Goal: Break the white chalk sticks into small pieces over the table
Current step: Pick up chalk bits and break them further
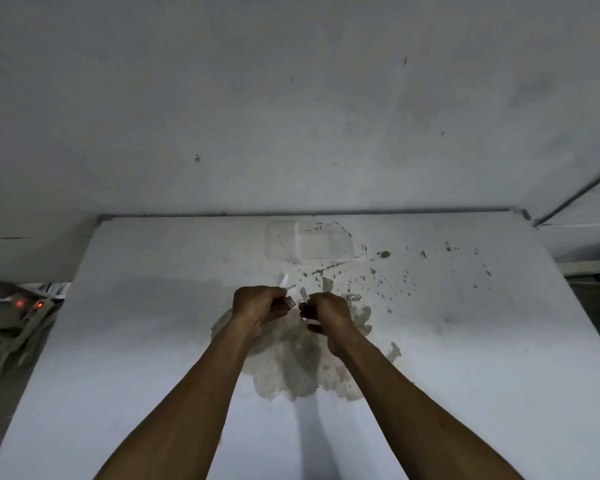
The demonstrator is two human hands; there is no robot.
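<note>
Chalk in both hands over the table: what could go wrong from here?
1. The left hand and right hand grip the chalk sticks close together above the table; snapped bits may fly and scatter.
2. White pieces on the white top would likely be hard to spot.
3. A power strip with lit red switches sits off the table's left edge; dust could reach it.

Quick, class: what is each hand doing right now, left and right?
Left hand: grips a chalk stub.
Right hand: grips a second chalk stub.
</note>
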